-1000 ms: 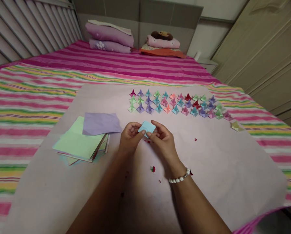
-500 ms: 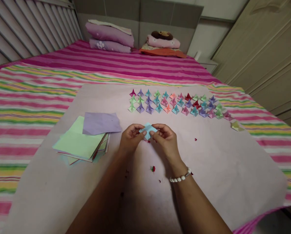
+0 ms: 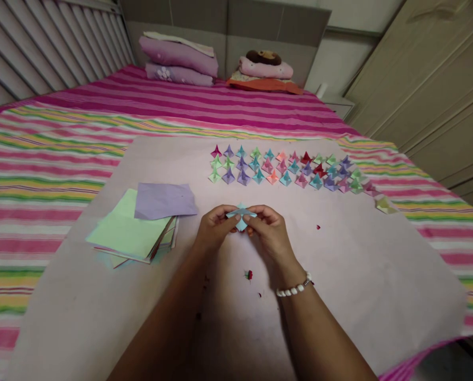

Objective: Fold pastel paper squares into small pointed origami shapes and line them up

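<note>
Between my two hands is a small light-blue folded paper piece [image 3: 241, 212], pointed at its top and bottom. My left hand [image 3: 217, 226] pinches its left side, thumb in front. On its right side my right hand [image 3: 269, 226] grips it the same way; a white beaded bracelet [image 3: 294, 290] circles that wrist. Both thumbs press close together near the middle of the paper, and the fingers behind are partly hidden. Beyond the hands, rows of small folded paper shapes [image 3: 286, 178] in many colours stand on a pale sheet [image 3: 363, 264].
Left of my hands lies a stack of paper squares, light green [image 3: 129, 227] uppermost, with a purple sheet [image 3: 165, 201] overlapping it. A small red and green scrap [image 3: 248, 275] and tiny bits lie nearer me. Folded bedding [image 3: 181, 58] sits at the far end of the striped bed.
The light-blue paper has tilted and its upper part now shows a crosswise fold. My thumbs have moved slightly on it, and my fingertips show below it. Everything else stays in place.
</note>
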{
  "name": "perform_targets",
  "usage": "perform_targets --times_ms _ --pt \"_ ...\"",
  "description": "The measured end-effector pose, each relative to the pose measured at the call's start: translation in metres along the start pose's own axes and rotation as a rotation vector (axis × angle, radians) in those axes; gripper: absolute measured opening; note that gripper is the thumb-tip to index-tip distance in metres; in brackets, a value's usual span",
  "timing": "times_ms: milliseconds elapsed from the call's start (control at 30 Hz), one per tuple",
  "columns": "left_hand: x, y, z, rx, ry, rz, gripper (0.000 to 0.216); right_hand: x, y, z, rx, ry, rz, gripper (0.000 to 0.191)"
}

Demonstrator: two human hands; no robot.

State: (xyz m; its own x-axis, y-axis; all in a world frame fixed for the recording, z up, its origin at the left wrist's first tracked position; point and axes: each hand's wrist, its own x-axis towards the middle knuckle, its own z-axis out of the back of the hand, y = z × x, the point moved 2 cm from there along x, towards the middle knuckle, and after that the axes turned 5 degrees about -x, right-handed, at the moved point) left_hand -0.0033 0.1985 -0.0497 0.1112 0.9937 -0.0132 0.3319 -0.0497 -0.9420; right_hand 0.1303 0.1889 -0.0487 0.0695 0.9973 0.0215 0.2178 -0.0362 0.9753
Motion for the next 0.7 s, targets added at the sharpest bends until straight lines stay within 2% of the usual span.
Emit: perform_targets --times_ms 300,433,533,700 --pt "-0.002 0.001 -0.003 -0.190 0.022 0.071 0.007 -0.003 0.004 -0.002 0.065 0.014 -0.027 0.007" --pt "-0.002 0.000 -0.004 -0.255 0.065 0.070 0.013 -0.003 0.004 -0.001 0.044 0.015 -0.025 0.006" --pt "0.000 0.002 -0.003 -0.204 0.038 0.044 0.022 -0.003 0.003 0.000 0.014 0.033 -0.016 0.006" --pt "-0.002 0.002 0.000 -0.071 -0.009 0.007 0.019 -0.008 0.011 -0.001 -0.015 0.053 0.016 0.012"
